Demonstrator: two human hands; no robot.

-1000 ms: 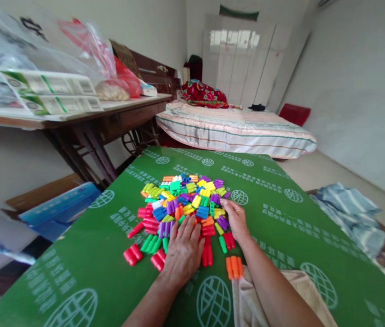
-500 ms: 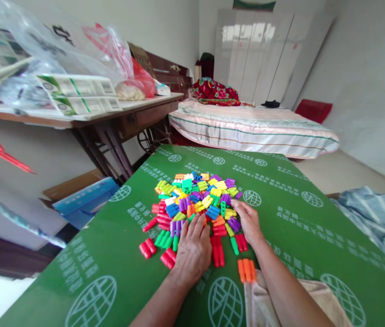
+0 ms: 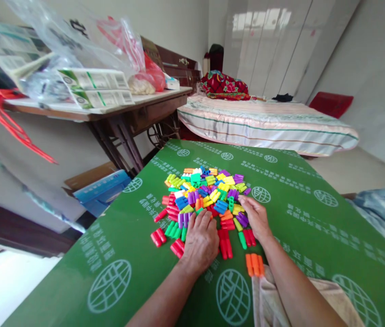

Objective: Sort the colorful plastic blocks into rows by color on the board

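A pile of small plastic tubes (image 3: 220, 206), like marker caps, lies in many colours in the head view. Several are joined side by side in twos and threes. My left hand (image 3: 202, 240) rests palm down on the near edge of the pile, fingers stretched forward and slightly bent, beside a purple set (image 3: 185, 220). What lies under its fingertips is hidden. My right hand (image 3: 256, 217) reaches in at the right edge with its fingers extended by the purple and green pieces; nothing shows held in it. A red set (image 3: 225, 244) lies between the hands.
An orange set (image 3: 255, 265) sits on the green table (image 3: 165, 290) near a beige cloth (image 3: 330, 295) under my right forearm. At left stands a sewing-machine table (image 3: 86, 114) with boxes and plastic bags. Behind is a bed (image 3: 267, 122).
The camera view has shifted, so the whole scene sits slightly further right and higher. Both hands keep nearly the same places at the pile, and the pieces look unmoved.
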